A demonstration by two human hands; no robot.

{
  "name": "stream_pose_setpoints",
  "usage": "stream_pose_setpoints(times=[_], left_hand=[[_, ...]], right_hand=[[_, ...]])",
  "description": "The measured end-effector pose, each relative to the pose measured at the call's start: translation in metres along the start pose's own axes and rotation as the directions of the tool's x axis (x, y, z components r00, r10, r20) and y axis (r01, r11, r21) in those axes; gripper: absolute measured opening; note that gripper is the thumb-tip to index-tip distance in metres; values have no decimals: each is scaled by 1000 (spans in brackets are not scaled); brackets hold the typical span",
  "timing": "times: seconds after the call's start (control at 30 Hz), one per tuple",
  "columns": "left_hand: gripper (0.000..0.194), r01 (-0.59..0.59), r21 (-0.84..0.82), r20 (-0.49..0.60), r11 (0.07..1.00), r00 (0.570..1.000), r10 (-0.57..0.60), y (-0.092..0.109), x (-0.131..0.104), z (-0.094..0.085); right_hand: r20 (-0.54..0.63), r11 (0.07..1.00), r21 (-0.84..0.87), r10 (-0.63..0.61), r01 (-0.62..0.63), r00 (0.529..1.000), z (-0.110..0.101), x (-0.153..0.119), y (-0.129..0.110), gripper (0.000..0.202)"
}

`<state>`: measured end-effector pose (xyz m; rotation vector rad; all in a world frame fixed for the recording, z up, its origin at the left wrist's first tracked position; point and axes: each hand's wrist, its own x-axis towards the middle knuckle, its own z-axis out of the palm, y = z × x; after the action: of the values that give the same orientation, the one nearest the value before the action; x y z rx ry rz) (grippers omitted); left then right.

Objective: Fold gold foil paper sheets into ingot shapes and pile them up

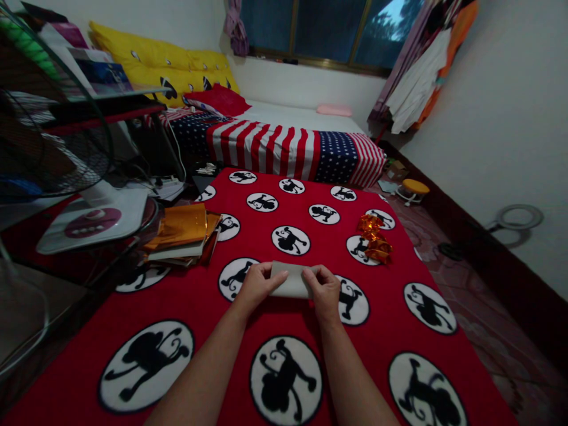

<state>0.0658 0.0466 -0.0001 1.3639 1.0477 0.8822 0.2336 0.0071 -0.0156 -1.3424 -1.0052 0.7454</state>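
Note:
Between my two hands is a pale grey-white sheet of paper (291, 283), held a little above the red cloth. My left hand (261, 283) pinches its left edge, thumb on top. Its right edge is gripped by my right hand (325, 289), also with the thumb on top; the fingers underneath are mostly hidden. To the left lies a stack of gold foil paper sheets (183, 228) with pale undersides. Several crumpled or folded shiny orange-gold foil pieces (375, 238) sit together at the right.
A red cloth (204, 331) with monkey prints covers the surface before me. On the left are a fan (95, 219) and a cluttered desk (110, 112). Beyond stands a bed (284, 148) with striped, starred covers. A yellow-topped stool (415, 186) stands by the right wall.

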Motion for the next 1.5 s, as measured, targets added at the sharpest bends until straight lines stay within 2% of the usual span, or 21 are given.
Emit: stream_pose_setpoints(times=[0.13,0.27,0.4,0.57,0.77,0.9,1.0,1.17,1.3,1.5], left_hand=[[45,25,80,64,997,998,-30,-2,0,-3],[50,-17,199,83,980,997,0,-2,1,-5],[43,-53,263,52,963,998,41,-1,0,-2],[38,-77,257,53,963,996,65,-2,-2,2],[38,-212,370,101,905,977,188,-2,-2,-2],[37,-256,395,118,882,966,228,-2,-1,-3],[35,-256,426,62,868,965,254,-3,-2,-1],[32,-211,441,-179,873,932,316,-3,-4,7],[30,-225,402,-268,887,898,349,-2,-7,12],[28,-275,414,-311,868,853,418,1,-10,15]], right_hand=[[-5,1000,9,3,-3,1000,-1,1,2,28],[-7,999,32,8,-8,1000,-1,1,4,29],[-24,998,59,33,-31,999,-1,1,6,30],[-27,996,75,45,-43,999,-2,1,4,30],[-7,992,94,81,-80,997,-3,0,0,30],[5,990,109,94,-94,996,-4,1,-1,31],[8,980,175,95,-95,995,-5,3,-2,33],[-22,879,471,101,-79,995,3,-6,-5,43],[85,907,394,123,-147,989,23,-24,-6,39],[8,875,449,202,-184,979,43,-33,-13,35]])
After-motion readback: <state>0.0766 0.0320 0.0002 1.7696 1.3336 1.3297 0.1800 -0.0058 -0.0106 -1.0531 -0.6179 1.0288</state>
